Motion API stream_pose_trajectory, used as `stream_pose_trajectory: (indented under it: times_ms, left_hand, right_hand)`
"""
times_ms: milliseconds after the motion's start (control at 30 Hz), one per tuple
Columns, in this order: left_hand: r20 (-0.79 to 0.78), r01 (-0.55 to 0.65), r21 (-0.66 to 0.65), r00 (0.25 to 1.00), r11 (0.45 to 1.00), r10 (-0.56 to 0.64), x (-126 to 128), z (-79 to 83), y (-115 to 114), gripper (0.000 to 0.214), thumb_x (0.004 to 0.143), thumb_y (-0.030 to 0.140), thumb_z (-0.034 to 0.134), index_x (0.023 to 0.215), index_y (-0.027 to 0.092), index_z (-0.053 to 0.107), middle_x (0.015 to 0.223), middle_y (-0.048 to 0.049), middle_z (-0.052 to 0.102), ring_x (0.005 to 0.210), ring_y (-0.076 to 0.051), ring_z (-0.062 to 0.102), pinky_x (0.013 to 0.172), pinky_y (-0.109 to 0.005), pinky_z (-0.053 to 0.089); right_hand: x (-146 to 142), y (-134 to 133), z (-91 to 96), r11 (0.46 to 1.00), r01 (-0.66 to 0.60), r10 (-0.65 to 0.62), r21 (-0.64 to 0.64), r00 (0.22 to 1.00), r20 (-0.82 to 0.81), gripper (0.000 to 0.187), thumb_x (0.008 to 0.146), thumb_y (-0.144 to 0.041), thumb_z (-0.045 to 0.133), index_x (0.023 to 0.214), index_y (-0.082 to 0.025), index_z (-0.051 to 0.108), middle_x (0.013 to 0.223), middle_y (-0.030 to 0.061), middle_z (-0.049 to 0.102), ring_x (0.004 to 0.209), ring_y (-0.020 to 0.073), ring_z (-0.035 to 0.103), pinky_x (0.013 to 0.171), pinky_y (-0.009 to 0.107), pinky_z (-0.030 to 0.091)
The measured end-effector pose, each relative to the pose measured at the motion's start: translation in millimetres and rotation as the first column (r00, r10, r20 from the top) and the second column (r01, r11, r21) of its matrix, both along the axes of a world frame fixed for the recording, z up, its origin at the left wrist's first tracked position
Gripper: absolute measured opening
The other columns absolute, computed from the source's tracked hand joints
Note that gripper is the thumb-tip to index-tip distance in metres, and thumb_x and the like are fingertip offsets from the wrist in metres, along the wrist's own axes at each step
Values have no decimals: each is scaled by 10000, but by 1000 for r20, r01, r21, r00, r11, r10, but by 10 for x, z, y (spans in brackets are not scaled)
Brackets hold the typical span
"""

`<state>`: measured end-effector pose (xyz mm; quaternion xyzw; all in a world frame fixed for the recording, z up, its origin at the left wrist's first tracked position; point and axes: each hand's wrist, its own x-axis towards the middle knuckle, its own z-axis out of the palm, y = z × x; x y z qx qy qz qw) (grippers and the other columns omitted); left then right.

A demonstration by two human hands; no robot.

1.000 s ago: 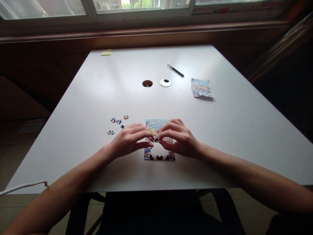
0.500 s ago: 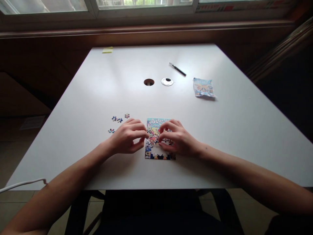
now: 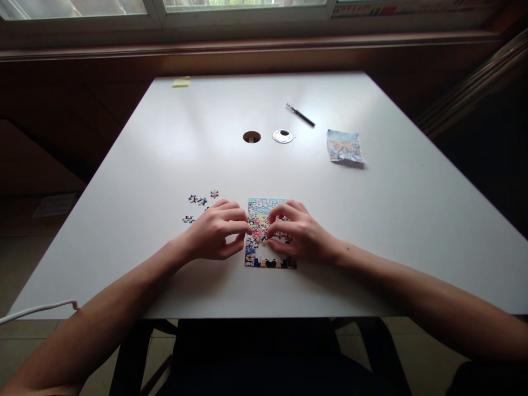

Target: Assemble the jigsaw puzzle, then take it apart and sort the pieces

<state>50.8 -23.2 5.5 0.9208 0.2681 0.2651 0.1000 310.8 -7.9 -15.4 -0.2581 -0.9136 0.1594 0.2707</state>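
Observation:
A small colourful jigsaw puzzle [image 3: 264,212] lies on the white table [image 3: 165,165] near its front edge. My left hand [image 3: 214,234] rests at the puzzle's left edge, fingers curled with thumb and forefinger pinched together; what they hold is hidden. My right hand [image 3: 297,234] lies over the puzzle's right half, fingers bent and tips pressed down on the pieces. A white gap shows in the puzzle's lower rows between the hands. Several loose puzzle pieces [image 3: 200,201] lie just left of my left hand.
A printed puzzle packet [image 3: 344,146] lies at the right, a black pen [image 3: 301,115] behind it. A cable hole [image 3: 251,137] and its round cover [image 3: 282,136] sit mid-table. A yellow sticky pad [image 3: 181,82] is at the far left edge. A white cable [image 3: 37,309] hangs at left.
My left hand has drawn back from the puzzle's middle to its left edge. The right hand stays on the puzzle, barely shifted. The camera tilted slightly.

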Motion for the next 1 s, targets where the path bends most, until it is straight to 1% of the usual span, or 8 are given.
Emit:
stream_pose_trajectory:
  times_ms: [167, 433, 700, 1000]
  left_hand:
    - [4, 16, -8, 1000, 1000, -16, 5, 10, -2, 169, 814, 123, 584, 916, 227, 669, 818, -24, 671, 776, -178, 572, 744, -344, 438]
    - [-22, 47, -36, 999, 998, -48, -15, 14, -9, 202, 808, 145, 590, 950, 249, 688, 825, -19, 658, 766, -173, 562, 753, -341, 438]
    - [-97, 98, -82, 990, 992, -105, -32, -11, 3, 279, 822, 202, 592, 1066, 285, 701, 847, -19, 643, 773, -175, 537, 825, -365, 436]
    - [-143, 110, -102, 982, 989, -124, -22, 11, 2, 256, 844, 235, 584, 1070, 278, 696, 814, -18, 625, 751, -174, 514, 819, -355, 417]
  right_hand:
    - [-3, 0, 0, 1000, -2, 2, -6, 1000, 4, 8, 860, -265, 692, 858, -258, 695, 997, 51, 628, 941, 222, 528, 905, 414, 417]
    - [15, 12, -38, 1000, -12, 12, -13, 1000, -6, 51, 849, -245, 693, 897, -262, 699, 1020, 53, 623, 962, 231, 521, 913, 428, 416]
    - [8, 13, -16, 1000, -25, 25, -8, 1000, -7, 57, 852, -231, 687, 895, -264, 704, 1010, 53, 615, 953, 223, 514, 913, 418, 424]
    - [13, 2, -12, 998, -68, 68, -9, 997, -20, 69, 856, -223, 685, 889, -271, 721, 1011, 51, 604, 948, 220, 502, 896, 415, 429]
